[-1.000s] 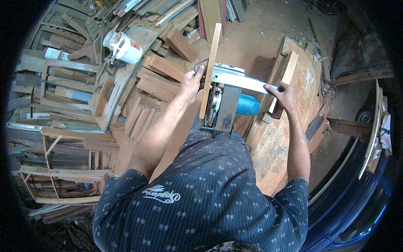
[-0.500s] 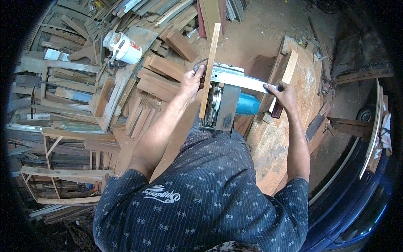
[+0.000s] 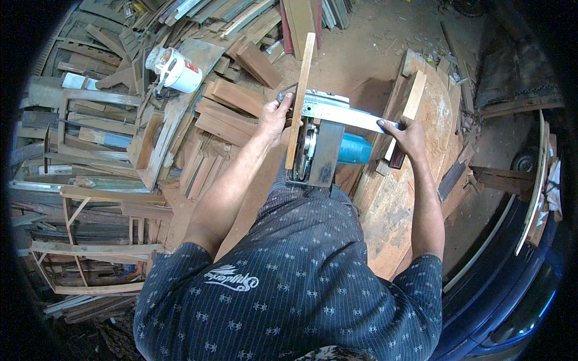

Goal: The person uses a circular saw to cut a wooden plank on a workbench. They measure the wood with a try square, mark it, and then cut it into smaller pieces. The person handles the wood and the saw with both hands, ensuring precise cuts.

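A narrow wooden strip stands along the left side of a teal power tool with a dark flat plate and exposed metal parts. My left hand is closed on the strip, thumb at its edge and fingers partly hidden behind it. My right hand grips the right end of a try square, thumb on top. The square's pale metal blade lies across the tool and reaches the strip. Its dark reddish handle shows below my right hand.
A sawdust-covered wooden board lies to the right, with a pale batten on it. Stacked planks, wooden frames and a white bucket stand at the left. A blue car is at the lower right.
Almost nothing differs. The view has shifted very slightly; both hands keep their hold on the strip and the try square.
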`<move>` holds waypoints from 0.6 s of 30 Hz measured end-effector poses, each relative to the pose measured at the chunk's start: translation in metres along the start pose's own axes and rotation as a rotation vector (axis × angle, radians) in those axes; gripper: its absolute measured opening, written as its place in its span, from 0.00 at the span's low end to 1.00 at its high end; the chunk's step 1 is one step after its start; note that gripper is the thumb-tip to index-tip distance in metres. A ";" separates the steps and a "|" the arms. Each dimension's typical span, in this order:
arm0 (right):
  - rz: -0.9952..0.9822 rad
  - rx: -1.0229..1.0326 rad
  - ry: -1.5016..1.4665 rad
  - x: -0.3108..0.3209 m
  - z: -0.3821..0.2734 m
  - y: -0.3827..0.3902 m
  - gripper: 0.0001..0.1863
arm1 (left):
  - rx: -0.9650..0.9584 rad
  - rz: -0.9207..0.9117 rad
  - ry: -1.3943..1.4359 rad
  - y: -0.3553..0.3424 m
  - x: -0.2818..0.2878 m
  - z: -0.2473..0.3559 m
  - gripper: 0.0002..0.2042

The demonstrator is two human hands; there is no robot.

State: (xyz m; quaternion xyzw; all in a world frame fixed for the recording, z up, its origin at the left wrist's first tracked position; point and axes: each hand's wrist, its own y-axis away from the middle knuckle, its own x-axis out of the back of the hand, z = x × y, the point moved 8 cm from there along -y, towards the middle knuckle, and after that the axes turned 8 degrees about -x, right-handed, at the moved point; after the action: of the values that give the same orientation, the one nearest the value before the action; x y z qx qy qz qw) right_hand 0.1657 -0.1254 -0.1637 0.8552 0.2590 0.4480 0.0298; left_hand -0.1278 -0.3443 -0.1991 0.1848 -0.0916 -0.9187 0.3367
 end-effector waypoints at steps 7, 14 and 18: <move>0.012 -0.010 -0.001 -0.001 0.002 -0.001 0.35 | -0.007 0.003 0.010 0.000 -0.002 0.002 0.16; 0.018 0.003 -0.041 0.002 0.000 0.001 0.35 | 0.006 0.008 0.012 -0.004 -0.002 -0.001 0.16; 0.144 -0.033 -0.166 0.012 0.028 0.001 0.33 | 0.035 -0.002 -0.036 -0.007 0.000 -0.003 0.16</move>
State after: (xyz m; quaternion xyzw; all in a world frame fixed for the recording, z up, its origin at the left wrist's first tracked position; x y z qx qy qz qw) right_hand 0.1930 -0.1155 -0.1714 0.9052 0.1861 0.3807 0.0330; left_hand -0.1304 -0.3389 -0.2039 0.1739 -0.1135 -0.9205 0.3310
